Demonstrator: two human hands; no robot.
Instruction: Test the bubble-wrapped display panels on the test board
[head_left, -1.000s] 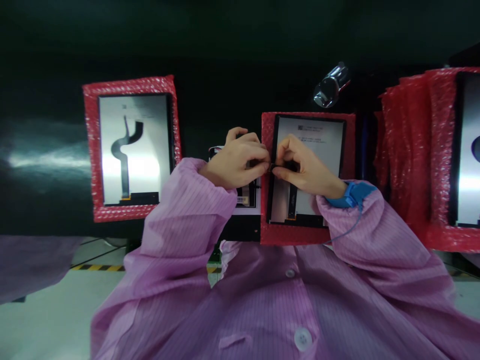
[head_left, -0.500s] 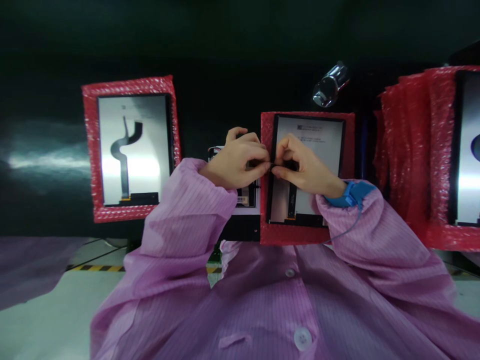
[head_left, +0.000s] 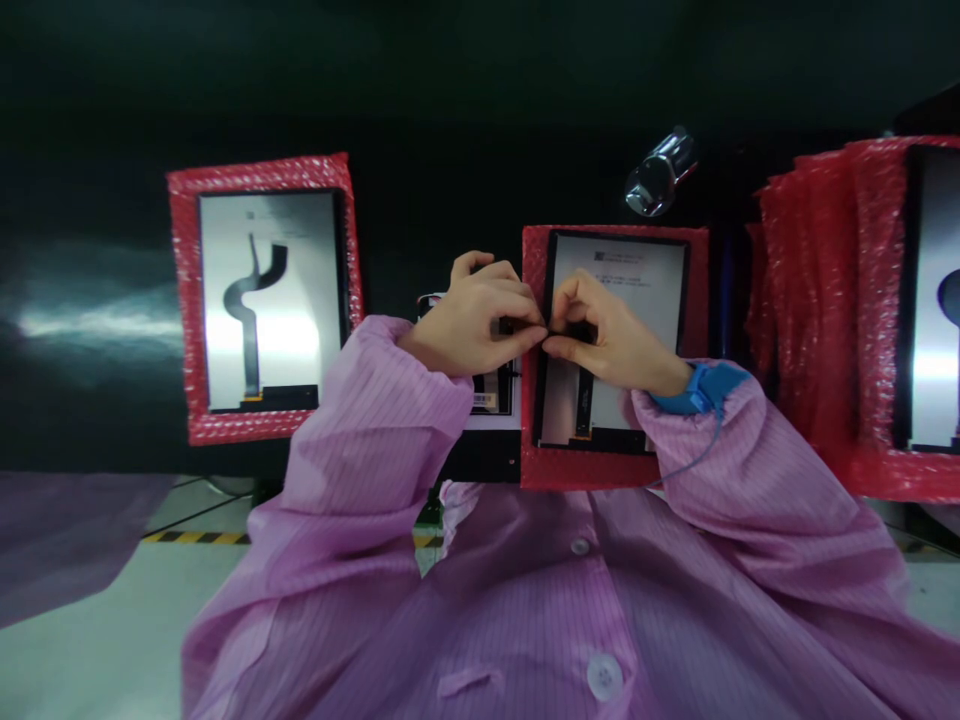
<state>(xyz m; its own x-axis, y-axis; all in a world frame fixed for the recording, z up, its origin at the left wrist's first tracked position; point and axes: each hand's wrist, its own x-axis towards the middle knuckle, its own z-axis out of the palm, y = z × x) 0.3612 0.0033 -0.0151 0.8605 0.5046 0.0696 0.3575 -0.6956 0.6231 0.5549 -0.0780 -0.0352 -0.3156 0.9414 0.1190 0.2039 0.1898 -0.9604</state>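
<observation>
A display panel (head_left: 645, 290) lies face down on a red bubble-wrap sheet (head_left: 607, 465) in front of me, with a black flex cable (head_left: 583, 400) running up its back. My left hand (head_left: 472, 325) and my right hand (head_left: 607, 335) meet at the panel's left edge. Both pinch the dark end of the flex cable between thumb and fingertips. A small device (head_left: 495, 395) with a label sits under my left hand, mostly hidden. A blue wrist strap (head_left: 701, 390) circles my right wrist.
Another panel with a curved black flex cable (head_left: 259, 300) rests on red bubble wrap (head_left: 184, 300) at the left. A stack of red bubble wrap (head_left: 832, 300) holding a further panel (head_left: 934, 300) stands at the right. A shiny clear object (head_left: 660, 172) lies behind the middle panel. Another person's purple sleeve (head_left: 67, 540) shows at lower left.
Almost nothing has moved. My fingertips have shifted slightly at the pinch point; both hands stay at the panel's left edge.
</observation>
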